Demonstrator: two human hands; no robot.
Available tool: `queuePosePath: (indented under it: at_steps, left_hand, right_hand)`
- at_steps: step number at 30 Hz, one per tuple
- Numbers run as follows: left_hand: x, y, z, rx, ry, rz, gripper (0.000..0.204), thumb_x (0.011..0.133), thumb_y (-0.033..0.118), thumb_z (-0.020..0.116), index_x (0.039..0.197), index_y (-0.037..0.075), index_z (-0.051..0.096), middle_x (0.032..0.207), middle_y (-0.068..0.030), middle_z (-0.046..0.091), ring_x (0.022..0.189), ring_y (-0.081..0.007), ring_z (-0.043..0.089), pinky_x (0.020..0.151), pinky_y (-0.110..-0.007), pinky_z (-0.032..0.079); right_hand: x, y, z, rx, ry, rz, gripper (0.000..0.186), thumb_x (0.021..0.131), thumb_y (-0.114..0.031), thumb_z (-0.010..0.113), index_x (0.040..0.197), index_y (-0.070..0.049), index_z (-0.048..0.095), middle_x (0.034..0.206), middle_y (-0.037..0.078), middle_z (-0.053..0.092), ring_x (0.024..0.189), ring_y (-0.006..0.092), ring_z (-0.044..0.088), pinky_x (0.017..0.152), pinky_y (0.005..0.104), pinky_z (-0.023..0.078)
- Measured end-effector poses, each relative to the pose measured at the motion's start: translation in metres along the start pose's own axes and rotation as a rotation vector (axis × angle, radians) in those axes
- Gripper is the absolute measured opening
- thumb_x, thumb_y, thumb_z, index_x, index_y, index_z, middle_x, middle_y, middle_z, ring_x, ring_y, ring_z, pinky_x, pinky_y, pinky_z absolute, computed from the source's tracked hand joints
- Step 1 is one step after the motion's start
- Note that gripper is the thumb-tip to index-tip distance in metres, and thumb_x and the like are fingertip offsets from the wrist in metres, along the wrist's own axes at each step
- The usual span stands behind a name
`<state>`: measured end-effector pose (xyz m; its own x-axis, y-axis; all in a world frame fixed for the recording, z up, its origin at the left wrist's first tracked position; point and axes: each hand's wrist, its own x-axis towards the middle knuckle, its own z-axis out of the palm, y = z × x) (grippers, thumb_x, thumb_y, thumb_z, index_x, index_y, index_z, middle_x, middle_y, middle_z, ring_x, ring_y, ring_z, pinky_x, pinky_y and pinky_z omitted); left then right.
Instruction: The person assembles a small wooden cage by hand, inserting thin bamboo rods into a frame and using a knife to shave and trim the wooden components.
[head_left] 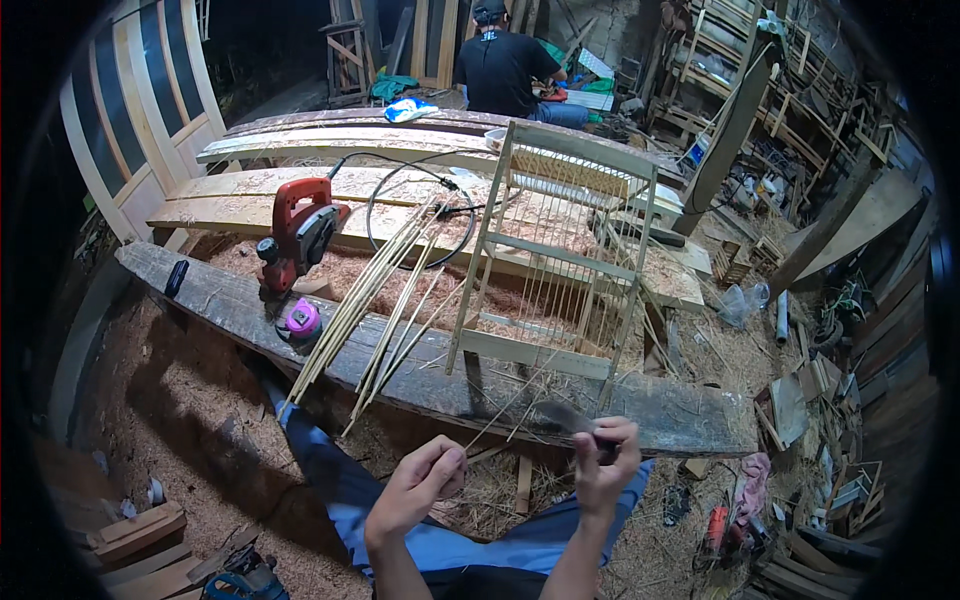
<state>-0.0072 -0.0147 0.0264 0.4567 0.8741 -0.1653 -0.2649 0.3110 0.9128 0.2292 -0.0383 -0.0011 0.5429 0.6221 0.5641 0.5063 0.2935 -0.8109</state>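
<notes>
My left hand [416,488] is closed in a pinch on a thin bamboo stick [492,418], which slants up and away over the near edge of the weathered wooden beam [430,372]. To its right, my right hand [606,466] is wrapped around the handle of a knife. The broad dark knife blade [565,416] points left, toward the stick, and looks slightly blurred. Just beyond both hands, a wooden frame with thin upright slats [560,255] leans across the beam. A bundle of long bamboo sticks [362,305] lies left of it, its near ends overhanging the beam.
On the beam stand a red power planer [298,235] and a purple tape measure [301,320]; a black object [176,278] lies farther left. Long planks [240,200] covered in shavings stretch behind. A person in a black shirt [508,70] sits at the back. A red tool [716,528] lies lower right.
</notes>
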Motion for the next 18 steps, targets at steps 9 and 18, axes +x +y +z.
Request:
queuePosePath:
  at_steps: [9, 18]
  left_hand:
    - [0.029, -0.02, 0.024, 0.035, 0.03, 0.1, 0.017, 0.107, 0.017, 0.043, 0.111, 0.003, 0.052, 0.098, -0.0158, 0.07, 0.073, -0.0083, 0.053, 0.07, -0.025, 0.047]
    - [0.066, -0.044, 0.1, 0.079, -0.126, 0.066, 0.012, 0.106, 0.014, 0.044, 0.11, 0.002, 0.046, 0.117, -0.0208, 0.069, 0.076, -0.0089, 0.053, 0.072, -0.024, 0.045]
  right_hand:
    - [0.012, -0.017, 0.002, -0.098, -0.078, 0.185, 0.016, 0.092, -0.008, 0.067, 0.106, -0.001, 0.061, 0.105, 0.013, 0.062, 0.097, 0.0277, 0.06, 0.087, 0.0369, 0.048]
    - [0.03, 0.009, -0.043, -0.236, 0.129, 0.276, 0.019, 0.091, -0.004, 0.065, 0.109, 0.0, 0.062, 0.111, 0.015, 0.061, 0.102, 0.0312, 0.061, 0.089, 0.0412, 0.048]
